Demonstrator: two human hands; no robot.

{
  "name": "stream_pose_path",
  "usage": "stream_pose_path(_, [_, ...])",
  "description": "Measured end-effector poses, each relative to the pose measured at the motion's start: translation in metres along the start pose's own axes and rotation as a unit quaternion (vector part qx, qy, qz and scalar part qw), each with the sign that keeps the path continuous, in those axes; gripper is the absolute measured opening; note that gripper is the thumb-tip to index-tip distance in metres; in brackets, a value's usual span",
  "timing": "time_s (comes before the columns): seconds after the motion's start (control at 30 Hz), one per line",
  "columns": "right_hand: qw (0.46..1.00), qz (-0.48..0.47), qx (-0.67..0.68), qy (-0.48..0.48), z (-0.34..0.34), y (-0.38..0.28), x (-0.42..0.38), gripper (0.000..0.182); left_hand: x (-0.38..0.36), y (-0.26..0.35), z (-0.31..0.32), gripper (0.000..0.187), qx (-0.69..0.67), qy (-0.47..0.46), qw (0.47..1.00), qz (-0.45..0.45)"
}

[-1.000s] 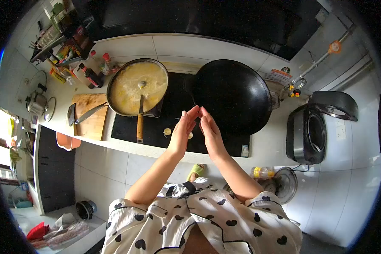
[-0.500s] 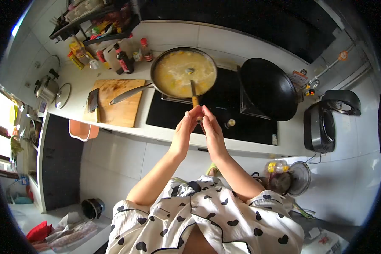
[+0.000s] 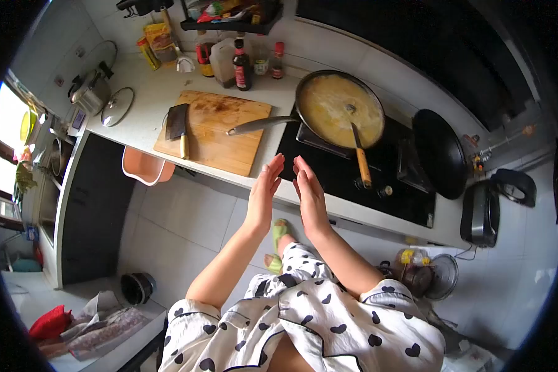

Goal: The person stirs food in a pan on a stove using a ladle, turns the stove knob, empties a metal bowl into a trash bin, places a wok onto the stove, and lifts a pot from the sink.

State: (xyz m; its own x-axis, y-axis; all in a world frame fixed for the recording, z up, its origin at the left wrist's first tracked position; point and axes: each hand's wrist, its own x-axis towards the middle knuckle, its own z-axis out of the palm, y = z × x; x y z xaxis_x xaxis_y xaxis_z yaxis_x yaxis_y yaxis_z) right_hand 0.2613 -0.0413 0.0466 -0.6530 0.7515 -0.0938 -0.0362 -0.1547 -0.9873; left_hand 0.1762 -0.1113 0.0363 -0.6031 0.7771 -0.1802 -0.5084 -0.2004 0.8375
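My left hand [image 3: 263, 197] and my right hand [image 3: 312, 199] are held up in front of me, palms facing, fingers stretched, with a narrow gap between them. Both are empty, in line with the counter's front edge. Beyond them a frying pan [image 3: 328, 99] of yellowish, bubbling liquid sits on the black stove [image 3: 335, 177]. A ladle [image 3: 361, 158] with a wooden handle rests in the pan, its handle over the near rim. Left of my hands is a wooden cutting board [image 3: 220, 139] carrying a cleaver [image 3: 177, 124]; the pan's handle reaches over the board's right side.
A black wok [image 3: 439, 155] stands on the stove's right side, near a black appliance [image 3: 480, 214]. Bottles [image 3: 242, 68] line the wall. Far left are a glass lid [image 3: 118, 106] and a steel pot [image 3: 92, 91]. An orange bin [image 3: 146, 166] hangs under the counter edge.
The view has turned left, so the pan, stove and board appear farther right. My fingertips, nearly meeting before, are now a little farther apart.
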Motion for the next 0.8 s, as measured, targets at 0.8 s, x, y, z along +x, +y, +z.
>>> stream_pose_path(0.8, [0.956, 0.084, 0.028, -0.278, 0.297, 0.019, 0.134, 0.046, 0.066, 0.156, -0.222, 0.055, -0.063, 0.24, 0.958, 0.146])
